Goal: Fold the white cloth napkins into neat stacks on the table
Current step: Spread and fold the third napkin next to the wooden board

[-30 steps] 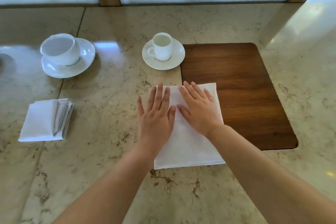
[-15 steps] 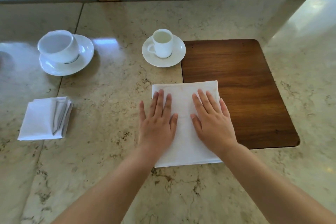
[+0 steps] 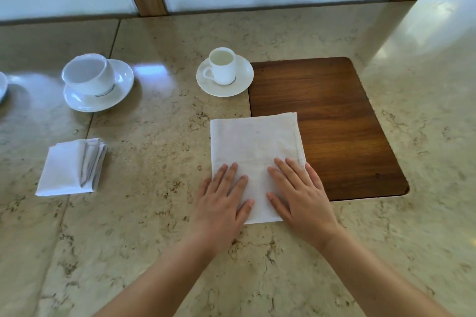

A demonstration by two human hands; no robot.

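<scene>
Napkin (image 3: 253, 152) lying flat at centre, right edge lapping onto wooden board (image 3: 332, 126) at 3 o'clock. Looks thin, floppy, slide-prone on marble. Left hand (image 3: 221, 201) and right hand (image 3: 300, 194) spread flat, pressing its near end, gripping nothing. Probably best pinched at near corners. Folded stack (image 3: 69, 168) over at 9 o'clock.

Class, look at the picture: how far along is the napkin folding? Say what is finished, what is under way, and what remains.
Done: a small folded stack lies at the left of the table. Under way: the left hand and right hand press flat on a larger napkin, folded into a long rectangle, partly over the wooden board. Left: folding it smaller and stacking it.
</scene>
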